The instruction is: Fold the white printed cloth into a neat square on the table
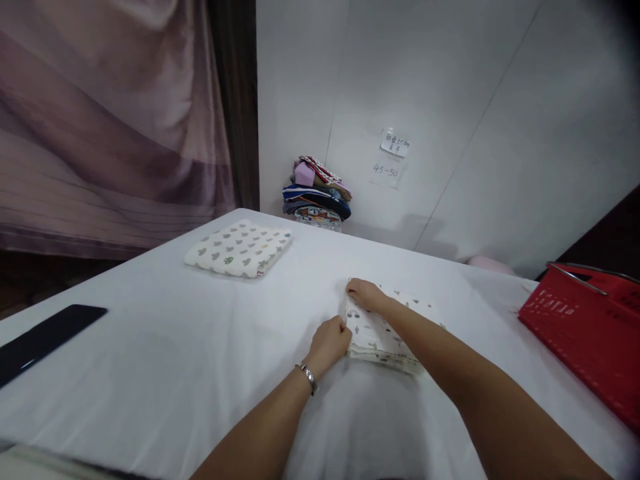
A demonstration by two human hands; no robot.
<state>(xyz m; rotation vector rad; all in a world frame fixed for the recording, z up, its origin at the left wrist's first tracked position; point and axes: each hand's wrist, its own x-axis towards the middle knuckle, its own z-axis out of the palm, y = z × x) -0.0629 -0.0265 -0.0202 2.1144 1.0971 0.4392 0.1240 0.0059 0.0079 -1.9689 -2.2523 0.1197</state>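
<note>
A folded white cloth [380, 333] with small grey and coloured prints lies in several layers on the white-covered table [165, 360]. My left hand [330, 343], with a bracelet at the wrist, is closed on its near left corner. At the far left corner my right hand [367, 293] grips the same cloth, fingers curled over the edge. The right forearm passes over the cloth and hides part of it. Farther left on the table rests another folded white cloth [235, 250] with grey cloud-like prints and a few coloured ones.
A red plastic basket [585, 333] with a metal handle stands at the right edge. A dark flat object [45, 337] lies at the left. Behind the table rises a stack of folded fabrics [317, 193] against a white wall with paper signs [387, 172]. A pinkish curtain [110, 120] hangs at left.
</note>
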